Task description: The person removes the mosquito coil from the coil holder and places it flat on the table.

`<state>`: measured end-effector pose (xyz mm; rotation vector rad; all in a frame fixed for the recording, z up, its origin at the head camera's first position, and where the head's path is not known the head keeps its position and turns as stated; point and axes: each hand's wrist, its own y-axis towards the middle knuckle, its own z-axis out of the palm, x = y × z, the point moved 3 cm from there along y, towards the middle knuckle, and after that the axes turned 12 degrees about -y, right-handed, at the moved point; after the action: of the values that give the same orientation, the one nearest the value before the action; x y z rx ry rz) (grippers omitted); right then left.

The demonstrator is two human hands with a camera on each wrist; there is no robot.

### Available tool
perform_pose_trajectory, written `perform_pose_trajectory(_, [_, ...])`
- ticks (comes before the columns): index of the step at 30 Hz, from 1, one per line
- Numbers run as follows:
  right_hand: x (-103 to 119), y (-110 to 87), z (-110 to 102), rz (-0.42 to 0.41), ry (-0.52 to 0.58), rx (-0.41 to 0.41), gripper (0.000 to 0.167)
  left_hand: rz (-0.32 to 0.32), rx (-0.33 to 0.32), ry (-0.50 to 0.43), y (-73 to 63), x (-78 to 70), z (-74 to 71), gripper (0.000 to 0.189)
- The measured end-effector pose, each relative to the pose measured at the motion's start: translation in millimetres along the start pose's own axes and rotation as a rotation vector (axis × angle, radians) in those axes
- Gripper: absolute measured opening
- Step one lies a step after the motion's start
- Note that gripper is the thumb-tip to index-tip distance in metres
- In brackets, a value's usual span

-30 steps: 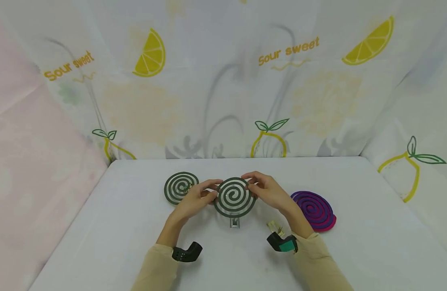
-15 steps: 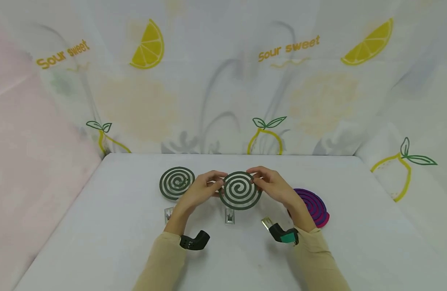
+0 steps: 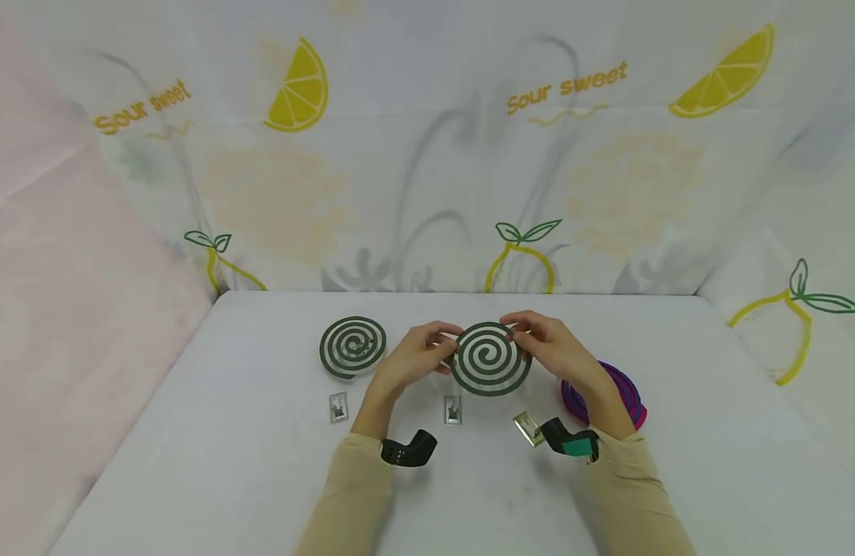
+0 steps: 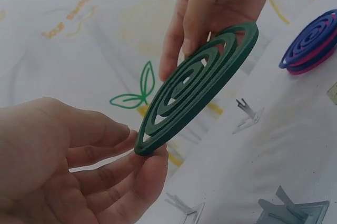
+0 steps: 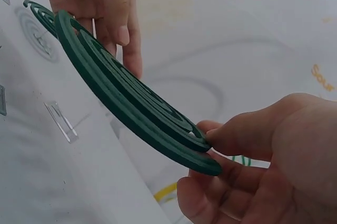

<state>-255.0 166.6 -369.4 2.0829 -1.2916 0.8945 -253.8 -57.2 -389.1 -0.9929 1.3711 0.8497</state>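
Observation:
A dark green mosquito coil (image 3: 488, 355) is held up over the table between both hands, tilted. My left hand (image 3: 422, 351) pinches its left rim with thumb and fingers. My right hand (image 3: 548, 344) pinches the opposite rim, as the right wrist view shows with the coil (image 5: 126, 105) seen nearly edge-on. Below lie a silver metal stand (image 3: 452, 411) with a raised prong, another silver stand (image 3: 339, 407) at the left, and a gold-coloured stand (image 3: 528, 429) near the right wrist. A second green coil (image 3: 353, 347) sits raised off the table behind the left stand.
Purple and pink-red coils (image 3: 623, 398) lie stacked at the right, partly behind the right forearm. The white table (image 3: 205, 417) ends at a back cloth (image 3: 385, 193) printed with lemons. Each wrist carries a black camera mount.
Both hands have carried the coil to the right, from over the middle stand to beside it. The left silver stand has come into view from behind the left arm. The head view has shifted slightly.

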Motion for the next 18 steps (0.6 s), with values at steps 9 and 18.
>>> perform_pose_trajectory(9, [-2, 1.2, 1, 0.030, -0.012, -0.002, 0.029, 0.013, -0.035, 0.002, -1.8, 1.6, 5.2, 0.031])
perform_pose_trajectory(18, [-6, -4.3, -7, 0.008, -0.103, -0.037, 0.028, 0.015, -0.003, -0.057, 2.0, 3.9, 15.3, 0.035])
